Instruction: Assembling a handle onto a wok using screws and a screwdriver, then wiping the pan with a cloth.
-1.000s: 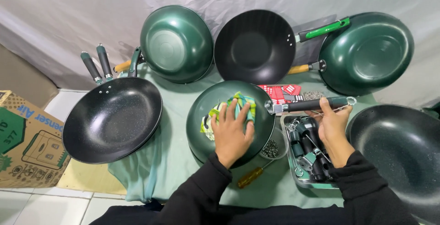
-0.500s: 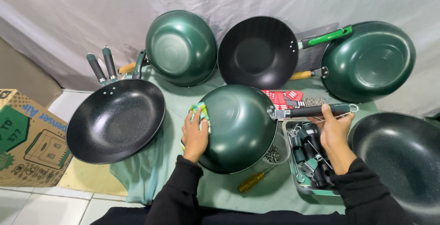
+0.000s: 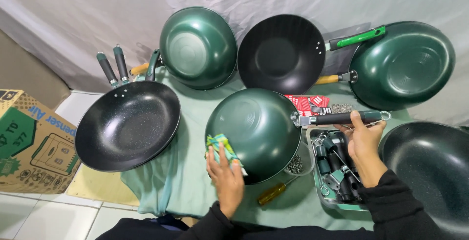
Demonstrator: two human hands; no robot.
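Turned underside up at the middle of the desk (image 3: 190,191), a green wok (image 3: 254,130) is gripped by its handle in the right hand (image 3: 364,144); a cloth (image 3: 222,147) is pressed against its lower left rim by the left hand (image 3: 225,179).

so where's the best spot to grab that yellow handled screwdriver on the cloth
Judging by its pose, take the screwdriver by its amber handle, coming from the front edge of the table: the handle lies bare on the green cloth, while its shaft runs under the upturned green wok.

Makeshift cookware workshop: cloth-draped table (image 3: 190,191) (many woks (image 3: 198,47)), tray of handles (image 3: 337,171).
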